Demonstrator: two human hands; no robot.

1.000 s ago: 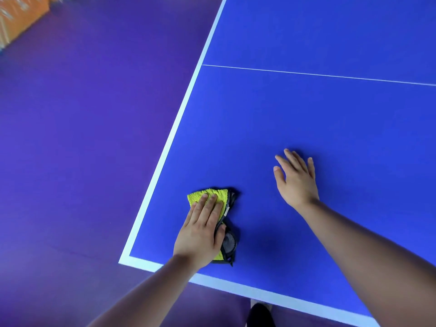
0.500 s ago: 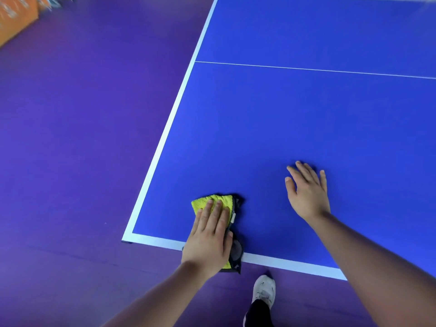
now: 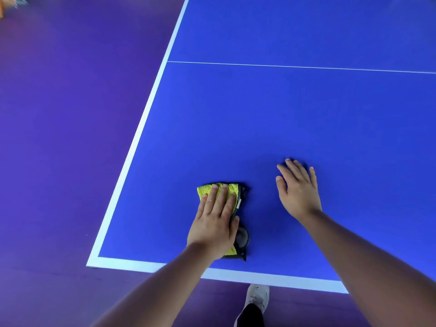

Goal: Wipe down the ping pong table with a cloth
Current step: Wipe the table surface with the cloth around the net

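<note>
Cloth: folded yellow terry cloth (image 3: 218, 188) near corner of blue ping pong table (image 3: 283, 119).
Left hand (image 3: 213, 223): fingers straight, pressing it; stroke evenly.
Right hand (image 3: 298, 187): spread flat, farther from corner.

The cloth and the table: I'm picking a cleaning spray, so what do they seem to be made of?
The cloth looks like yellow microfibre or terry: it has a fuzzy, nubbly pile at its free edge, and a dark layer shows along its right side. The table looks like hard board with a smooth, matte blue coat and white lines that seem painted. Its core is not visible.
</note>
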